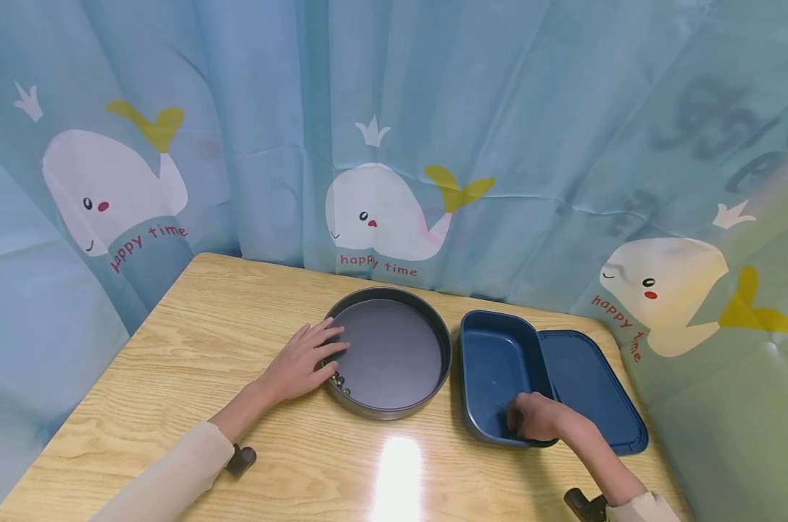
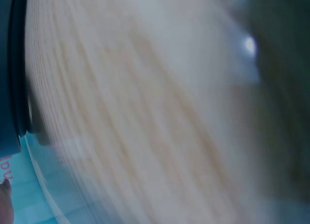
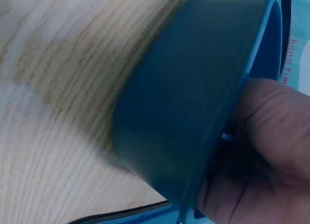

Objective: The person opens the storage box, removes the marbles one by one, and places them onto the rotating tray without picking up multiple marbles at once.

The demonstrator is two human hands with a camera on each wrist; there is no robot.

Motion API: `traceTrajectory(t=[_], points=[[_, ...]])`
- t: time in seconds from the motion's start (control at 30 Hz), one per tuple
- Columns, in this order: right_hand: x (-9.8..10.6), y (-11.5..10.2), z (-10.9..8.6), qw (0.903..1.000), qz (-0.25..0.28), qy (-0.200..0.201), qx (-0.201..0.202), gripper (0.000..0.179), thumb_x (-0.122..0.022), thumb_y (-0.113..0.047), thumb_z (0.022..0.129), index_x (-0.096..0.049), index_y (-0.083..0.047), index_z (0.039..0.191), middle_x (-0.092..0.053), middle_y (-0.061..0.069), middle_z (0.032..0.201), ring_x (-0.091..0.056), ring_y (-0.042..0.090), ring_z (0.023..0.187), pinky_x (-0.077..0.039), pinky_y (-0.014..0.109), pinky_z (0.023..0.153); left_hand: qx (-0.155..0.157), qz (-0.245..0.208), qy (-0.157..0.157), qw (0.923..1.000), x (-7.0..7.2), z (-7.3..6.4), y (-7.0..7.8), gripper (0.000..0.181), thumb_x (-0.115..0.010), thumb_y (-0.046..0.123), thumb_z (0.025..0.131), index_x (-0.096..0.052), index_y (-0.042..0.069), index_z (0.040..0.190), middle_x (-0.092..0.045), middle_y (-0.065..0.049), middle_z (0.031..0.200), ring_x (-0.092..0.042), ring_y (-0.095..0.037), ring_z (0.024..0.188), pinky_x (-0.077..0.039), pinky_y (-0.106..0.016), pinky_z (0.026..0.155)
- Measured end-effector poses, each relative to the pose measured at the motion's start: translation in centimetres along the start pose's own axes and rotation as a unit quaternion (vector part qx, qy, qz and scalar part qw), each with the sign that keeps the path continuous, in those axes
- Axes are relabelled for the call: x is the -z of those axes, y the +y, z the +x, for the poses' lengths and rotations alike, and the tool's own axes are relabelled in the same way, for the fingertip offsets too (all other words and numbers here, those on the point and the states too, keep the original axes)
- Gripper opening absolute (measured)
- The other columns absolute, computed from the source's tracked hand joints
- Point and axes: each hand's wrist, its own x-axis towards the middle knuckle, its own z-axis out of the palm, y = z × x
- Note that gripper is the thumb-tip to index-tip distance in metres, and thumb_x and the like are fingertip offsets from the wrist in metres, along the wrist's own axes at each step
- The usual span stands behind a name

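Note:
A round dark grey pan [image 1: 394, 355] lies on the table, with several small dark marbles [image 1: 340, 383] by its left inner wall. My left hand [image 1: 299, 362] rests on the pan's left rim, fingers spread and reaching over the inside. To the right stands a deep blue rectangular box [image 1: 494, 348], its top uncovered. My right hand [image 1: 537, 417] dips into the box's near right corner with bent fingers. In the right wrist view that hand [image 3: 271, 136] goes over the box's rim, and its fingertips are hidden, so whatever they touch cannot be seen.
A flat blue lid [image 1: 592, 388] lies right of the box, close against it. The wooden table [image 1: 237, 319] ends at a blue curtain [image 1: 263, 145] printed with whales, behind and along the sides. The left wrist view is mostly blurred tabletop [image 2: 121, 112].

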Motion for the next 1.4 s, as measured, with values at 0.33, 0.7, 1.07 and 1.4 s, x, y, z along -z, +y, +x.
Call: traceTrajectory(t=[0.33, 0.7, 1.07, 1.4], points=[[-0.1, 0.5, 0.3, 0.9989, 0.020, -0.015, 0.040, 0.024, -0.062, 0.011, 0.083, -0.067, -0.013, 0.079, -0.057, 0.002, 0.076, -0.050, 0.020, 0.070, -0.042, 0.035, 0.064, -0.003, 0.003, 0.000, 1.0000, -0.1, 0.0, -0.1, 0.036, -0.062, 0.022, 0.096, -0.068, 0.014, 0.131, -0.051, -0.009, 0.147, -0.030, -0.030, 0.145, -0.022, -0.059, 0.115], [-0.3, 1.1, 0.7, 0.9851, 0.107, -0.020, 0.133, 0.022, -0.061, 0.013, 0.081, -0.065, -0.007, 0.087, -0.058, 0.002, 0.079, -0.050, 0.018, 0.068, -0.042, 0.030, 0.061, -0.004, 0.002, 0.003, 1.0000, 0.1, 0.1, 0.2, 0.036, -0.063, 0.022, 0.096, -0.068, 0.013, 0.130, -0.051, -0.010, 0.147, -0.030, -0.031, 0.145, -0.021, -0.059, 0.115], [-0.5, 1.2, 1.0, 0.9833, 0.105, -0.030, 0.145, 0.023, -0.066, 0.011, 0.084, -0.069, -0.011, 0.080, -0.060, -0.004, 0.075, -0.051, 0.012, 0.065, -0.044, 0.027, 0.059, -0.003, 0.002, -0.003, 1.0000, 0.1, 0.1, 0.1, 0.036, -0.062, 0.022, 0.096, -0.068, 0.013, 0.131, -0.051, -0.010, 0.147, -0.031, -0.031, 0.145, -0.021, -0.059, 0.115], [1.0, 0.6, 0.9, 0.9771, 0.129, 0.013, 0.169, 0.014, -0.066, 0.006, 0.086, -0.073, -0.006, 0.087, -0.066, -0.003, 0.082, -0.059, 0.011, 0.068, -0.052, 0.026, 0.060, -0.002, 0.004, -0.003, 1.0000, 0.2, 0.1, 0.1, 0.036, -0.062, 0.022, 0.096, -0.068, 0.013, 0.131, -0.051, -0.010, 0.147, -0.031, -0.031, 0.145, -0.022, -0.059, 0.115]])
